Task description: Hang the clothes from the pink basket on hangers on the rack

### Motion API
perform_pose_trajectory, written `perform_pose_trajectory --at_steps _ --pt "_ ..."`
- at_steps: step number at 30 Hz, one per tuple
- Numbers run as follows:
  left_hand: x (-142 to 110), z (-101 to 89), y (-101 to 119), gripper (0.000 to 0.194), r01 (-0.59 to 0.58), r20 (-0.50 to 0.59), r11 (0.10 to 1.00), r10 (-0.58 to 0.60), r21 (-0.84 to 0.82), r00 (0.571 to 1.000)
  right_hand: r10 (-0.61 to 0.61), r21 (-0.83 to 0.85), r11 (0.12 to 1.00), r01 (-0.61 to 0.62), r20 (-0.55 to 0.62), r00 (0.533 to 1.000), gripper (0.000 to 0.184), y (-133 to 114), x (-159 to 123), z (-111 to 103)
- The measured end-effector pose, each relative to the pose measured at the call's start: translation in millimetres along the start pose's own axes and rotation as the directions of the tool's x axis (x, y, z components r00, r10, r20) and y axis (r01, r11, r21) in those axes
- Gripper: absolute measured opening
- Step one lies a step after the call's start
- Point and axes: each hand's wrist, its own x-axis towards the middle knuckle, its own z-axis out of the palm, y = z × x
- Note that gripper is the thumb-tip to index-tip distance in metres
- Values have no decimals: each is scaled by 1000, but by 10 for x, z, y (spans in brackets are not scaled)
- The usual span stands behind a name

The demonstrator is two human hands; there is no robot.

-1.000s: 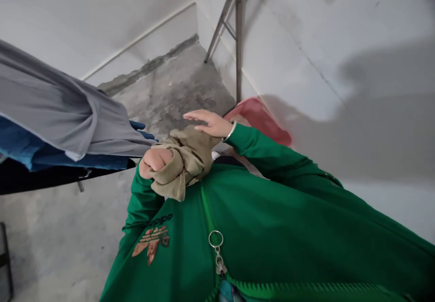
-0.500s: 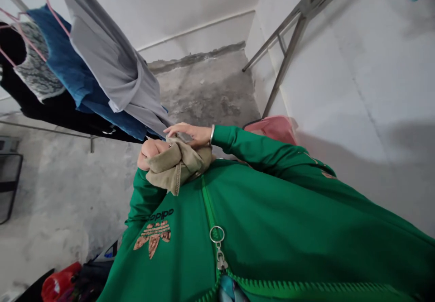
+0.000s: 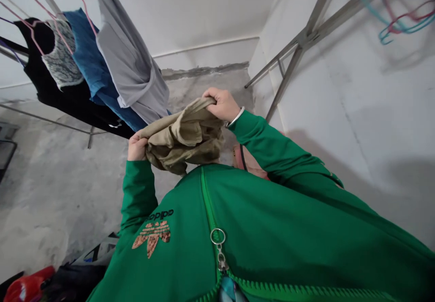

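As we look in, the left hand (image 3: 137, 147) and right hand (image 3: 221, 105) have narrow grips clamped on a bunched khaki garment (image 3: 183, 138), near a hanging grey shirt (image 3: 131, 62).

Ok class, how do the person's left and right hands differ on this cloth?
The right hand sits higher and farther forward than the left hand. Its fingers curl over the top of the crumpled khaki cloth, while the left hand is partly hidden behind it. A pale bangle shows at the right wrist, none at the left. Both emerge from green jacket sleeves and grip it.
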Motion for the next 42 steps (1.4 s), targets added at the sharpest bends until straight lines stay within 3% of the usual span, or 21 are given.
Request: perform_pose_trajectory --at_steps 2,4,6,8,10,13,15,20,26,29,33,36,38,42 --pt "58 81 -40 27 26 -141 995 -12 101 990 -18 -56 998 18 -8 1000 14 -104 3 -71" --pt "58 236 -16 34 -49 -214 966 105 252 971 -19 -99 995 17 -18 1000 10 -213 -2 -71" --pt "-1 473 65 46 -218 -150 882 304 417 941 -13 -130 991 9 -29 999 8 -319 -6 -22" --pt "-82 767 161 61 -388 37 771 429 504 902 -25 -144 989 21 -30 999 7 -417 -12 47" --pt "-129 1049 225 68 -463 169 729 443 504 880 -54 -149 987 50 -22 998 7 -499 -21 105" --pt "-75 1277 234 48 -439 153 725 428 531 891 -89 -172 981 87 -7 996 9 -548 -37 120" --pt "22 1258 218 40 -422 136 719 421 553 897 -89 -206 975 85 -8 996 11 -510 -38 72" --pt "265 956 320 45 -477 180 653 469 588 865 -16 -346 938 17 6 1000 28 -199 -33 -107" --pt "427 726 575 54 -502 86 660 555 559 827 172 -551 826 -115 53 984 43 267 -148 -211" --pt "517 609 602 50 -500 129 707 510 500 850 217 -540 824 -169 26 976 41 392 -200 -282" --pt "652 450 551 38 -452 274 743 361 493 892 175 -424 895 -140 44 984 50 429 -201 -416" --pt "708 398 507 35 -421 296 758 308 498 904 159 -361 923 -137 34 987 51 411 -192 -506" --pt "718 417 487 36 -404 238 773 327 489 914 123 -323 938 -123 -21 992 50 394 -194 -537" --pt "716 572 435 36 -306 -46 884 343 354 938 134 -295 945 -140 -39 990 45 347 -218 -470"
